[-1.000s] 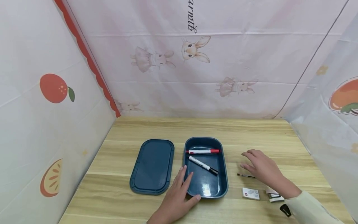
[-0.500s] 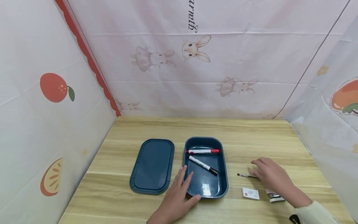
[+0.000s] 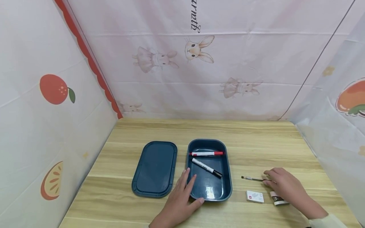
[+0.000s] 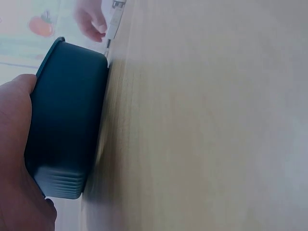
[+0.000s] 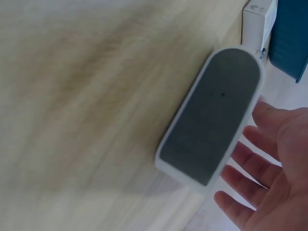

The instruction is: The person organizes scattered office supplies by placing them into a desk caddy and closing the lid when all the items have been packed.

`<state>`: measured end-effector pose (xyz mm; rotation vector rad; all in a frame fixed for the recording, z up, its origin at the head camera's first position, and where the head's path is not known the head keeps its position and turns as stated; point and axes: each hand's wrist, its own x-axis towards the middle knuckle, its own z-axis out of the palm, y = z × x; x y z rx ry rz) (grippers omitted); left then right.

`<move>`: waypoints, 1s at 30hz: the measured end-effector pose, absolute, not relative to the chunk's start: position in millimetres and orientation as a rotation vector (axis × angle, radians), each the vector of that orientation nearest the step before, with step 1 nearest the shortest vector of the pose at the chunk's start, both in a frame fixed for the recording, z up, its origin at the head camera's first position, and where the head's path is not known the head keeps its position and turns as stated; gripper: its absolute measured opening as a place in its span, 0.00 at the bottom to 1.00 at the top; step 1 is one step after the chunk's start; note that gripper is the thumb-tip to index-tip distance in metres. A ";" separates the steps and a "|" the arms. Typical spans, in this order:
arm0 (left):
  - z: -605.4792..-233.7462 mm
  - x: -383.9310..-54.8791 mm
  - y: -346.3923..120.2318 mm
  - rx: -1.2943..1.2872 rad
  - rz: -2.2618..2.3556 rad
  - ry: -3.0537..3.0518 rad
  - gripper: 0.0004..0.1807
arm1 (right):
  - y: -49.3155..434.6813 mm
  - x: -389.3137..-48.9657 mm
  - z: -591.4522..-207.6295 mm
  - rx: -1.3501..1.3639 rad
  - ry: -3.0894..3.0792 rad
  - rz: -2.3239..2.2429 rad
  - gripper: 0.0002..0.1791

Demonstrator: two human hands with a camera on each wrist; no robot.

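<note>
My left hand point(image 3: 179, 202) rests against the near left corner of a dark blue plastic box point(image 3: 229, 177), fingers extended and touching its rim. Inside the box lie a red-capped marker point(image 3: 206, 153) and a black-capped marker point(image 3: 206, 166). My right hand point(image 3: 288, 188) hovers at the right end of a thin pen point(image 3: 251, 179), thumb and forefinger apart. In the right wrist view, the fingers are loosely bent beside a stapler point(image 5: 209, 118), whose grey base faces the camera. From the head view the hand partly covers that stapler. Whether the fingertips touch the pen is hard to tell.
A matching blue lid point(image 3: 155, 169) lies flat to the left of the box. Between the box and the stapler is a small white printed box point(image 3: 254, 196). Printed cloth walls point(image 3: 182, 95) enclose the wooden table point(image 3: 256, 136) at the back and both sides.
My right hand has moved right and toward me, along the pen to its right end, covering more of the stapler. My left hand and the box have stayed put.
</note>
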<state>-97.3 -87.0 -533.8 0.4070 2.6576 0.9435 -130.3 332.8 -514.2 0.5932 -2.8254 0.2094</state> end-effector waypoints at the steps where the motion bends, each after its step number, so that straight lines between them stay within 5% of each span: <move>1: -533.3 -97.7 -86.6 0.411 0.941 2.658 0.47 | 334.3 -129.2 -514.3 0.575 -2.842 0.208 0.19; 30: -531.2 -96.4 -85.2 0.394 0.930 2.662 0.47 | 345.3 -126.1 -520.8 0.525 -2.937 0.179 0.12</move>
